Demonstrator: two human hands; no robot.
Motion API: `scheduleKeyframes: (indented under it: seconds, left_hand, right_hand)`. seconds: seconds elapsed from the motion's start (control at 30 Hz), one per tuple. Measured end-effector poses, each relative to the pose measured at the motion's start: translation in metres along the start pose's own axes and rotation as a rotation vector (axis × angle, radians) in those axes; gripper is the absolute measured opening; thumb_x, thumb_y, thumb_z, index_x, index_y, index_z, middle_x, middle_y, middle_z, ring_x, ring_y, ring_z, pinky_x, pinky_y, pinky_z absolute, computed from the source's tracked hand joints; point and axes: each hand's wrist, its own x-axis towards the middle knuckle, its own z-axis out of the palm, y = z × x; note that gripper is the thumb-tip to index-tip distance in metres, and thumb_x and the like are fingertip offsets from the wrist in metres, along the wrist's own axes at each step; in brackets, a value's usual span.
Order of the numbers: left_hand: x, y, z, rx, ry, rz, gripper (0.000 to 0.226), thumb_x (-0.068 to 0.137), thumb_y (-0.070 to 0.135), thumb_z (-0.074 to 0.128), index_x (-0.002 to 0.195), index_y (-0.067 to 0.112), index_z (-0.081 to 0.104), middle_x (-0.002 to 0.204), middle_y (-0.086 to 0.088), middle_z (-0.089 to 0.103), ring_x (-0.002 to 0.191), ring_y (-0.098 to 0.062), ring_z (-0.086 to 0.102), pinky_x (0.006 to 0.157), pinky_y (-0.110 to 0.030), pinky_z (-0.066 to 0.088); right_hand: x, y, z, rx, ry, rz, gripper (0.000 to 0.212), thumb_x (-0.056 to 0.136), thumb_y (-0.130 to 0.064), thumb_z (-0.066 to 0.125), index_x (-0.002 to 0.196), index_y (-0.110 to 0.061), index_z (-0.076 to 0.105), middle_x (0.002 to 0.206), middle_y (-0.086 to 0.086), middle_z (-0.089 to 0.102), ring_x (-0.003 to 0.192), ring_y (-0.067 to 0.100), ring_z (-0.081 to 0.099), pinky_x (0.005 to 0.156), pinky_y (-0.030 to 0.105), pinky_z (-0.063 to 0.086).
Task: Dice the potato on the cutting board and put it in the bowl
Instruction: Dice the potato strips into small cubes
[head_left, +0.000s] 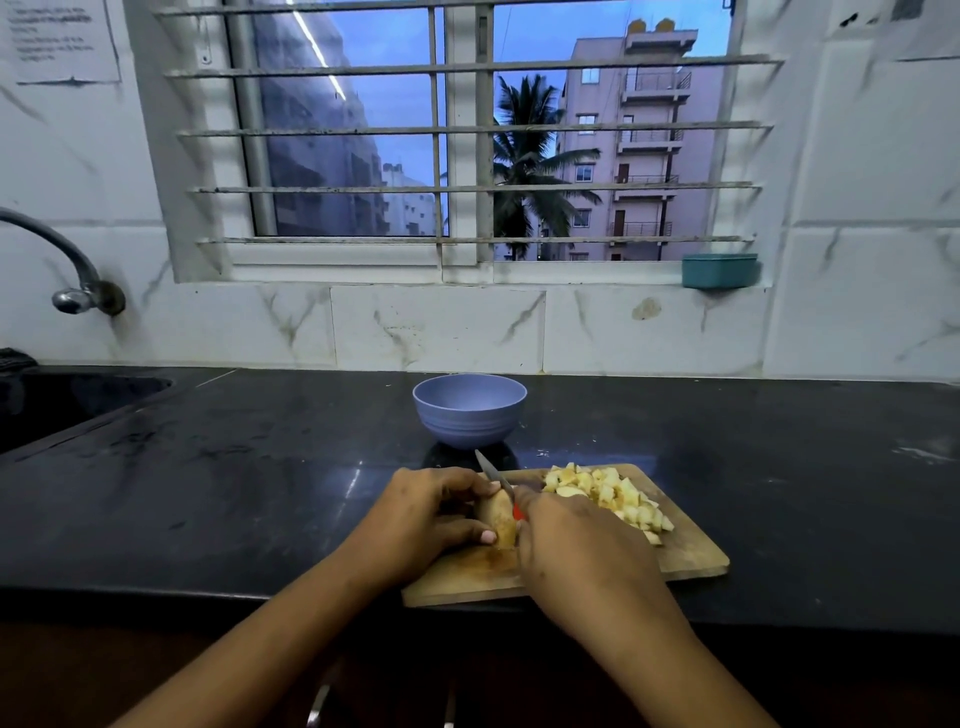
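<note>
**Last piece under the knife, bowl waiting**

Head view: the left hand (431, 514) curls round the uncut end of the potato (500, 522), thumb and fingertips pinching it down on the left part of the board (691, 556). The right hand (582, 551) is closed round the red handle of the knife (488, 470); the blade points away from the person, its tip past the board's far edge, and lies along the potato's right side. A heap of dice (608, 496) lies on the right half of the board, just beside the right hand. The bowl (470, 410) stands on the counter (208, 493) beyond the board, near it but apart, and no potato shows in it.

The step in hand looks like the dicing of this skin-on end piece. The next move calls for a steady downward cut close to the left fingertips, which should tuck back from the blade. After that, the dice need carrying over the board's far edge into the bowl.
</note>
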Motion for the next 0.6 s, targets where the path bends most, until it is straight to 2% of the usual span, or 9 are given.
scheduleKeyframes:
  seconds: [0.3, 0.37, 0.5, 0.6]
  left_hand:
    - [-0.003, -0.002, 0.003, -0.036, 0.033, -0.015, 0.041, 0.069, 0.017, 0.083, 0.108, 0.022, 0.071, 0.101, 0.017, 0.068, 0.098, 0.015, 0.056, 0.078, -0.001, 0.041]
    - [-0.003, -0.003, 0.003, -0.036, 0.037, -0.021, 0.041, 0.068, 0.017, 0.084, 0.107, 0.022, 0.071, 0.1, 0.019, 0.067, 0.097, 0.017, 0.056, 0.078, -0.001, 0.04]
    - [-0.004, -0.003, 0.003, -0.037, 0.042, -0.028, 0.04, 0.067, 0.017, 0.085, 0.105, 0.021, 0.072, 0.094, 0.024, 0.065, 0.092, 0.017, 0.058, 0.078, -0.001, 0.041]
    - [-0.004, -0.002, 0.002, -0.032, 0.038, -0.032, 0.039, 0.067, 0.017, 0.085, 0.103, 0.021, 0.072, 0.091, 0.026, 0.064, 0.091, 0.018, 0.057, 0.077, -0.001, 0.042]
  right_hand:
    - [-0.008, 0.005, -0.009, 0.044, -0.095, -0.051, 0.036, 0.1, -0.022, 0.036, 0.134, -0.029, 0.046, 0.113, 0.001, 0.059, 0.099, 0.021, 0.058, 0.068, 0.03, 0.039]
    - [-0.016, 0.006, -0.011, 0.06, -0.126, -0.058, 0.036, 0.101, -0.024, 0.035, 0.134, -0.029, 0.046, 0.112, 0.001, 0.06, 0.099, 0.02, 0.059, 0.068, 0.031, 0.042]
    - [-0.019, 0.007, -0.015, 0.103, -0.168, -0.044, 0.035, 0.101, -0.027, 0.036, 0.135, -0.026, 0.047, 0.116, 0.002, 0.06, 0.101, 0.02, 0.059, 0.078, 0.034, 0.049]
    - [-0.013, 0.006, -0.015, 0.109, -0.21, -0.023, 0.032, 0.101, -0.029, 0.037, 0.128, -0.025, 0.052, 0.113, 0.001, 0.059, 0.099, 0.02, 0.058, 0.077, 0.033, 0.049]
